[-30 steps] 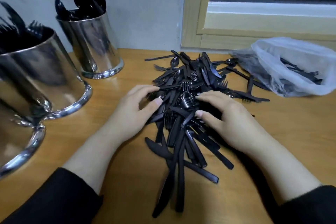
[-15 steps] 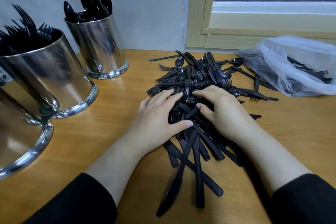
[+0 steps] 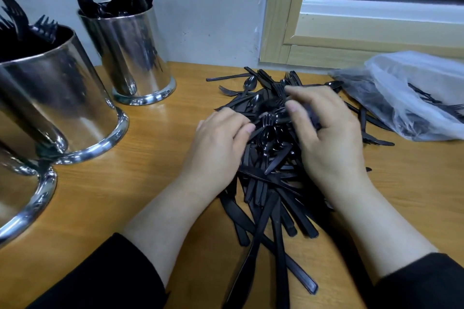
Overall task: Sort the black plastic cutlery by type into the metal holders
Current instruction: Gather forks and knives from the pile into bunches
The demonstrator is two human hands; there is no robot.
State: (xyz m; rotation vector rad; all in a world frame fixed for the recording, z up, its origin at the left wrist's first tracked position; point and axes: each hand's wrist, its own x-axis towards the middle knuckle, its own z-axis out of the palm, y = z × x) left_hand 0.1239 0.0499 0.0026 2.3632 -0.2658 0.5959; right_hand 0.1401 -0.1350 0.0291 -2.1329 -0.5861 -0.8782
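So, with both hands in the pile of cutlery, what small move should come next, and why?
Probably lift the right hand clear with the piece it seems to pinch. Both it and the left hand lie on the mixed pile; the spoon holder and fork holder stand left. The piece's type is blurred.

Black cutlery pile [image 3: 273,183] heaped on wood, right of shiny metal holders [image 3: 130,57]

Glossy black plastic cutlery [image 3: 271,183], mirror-polished metal holders [image 3: 135,57], smooth wood-grain table [image 3: 150,158].
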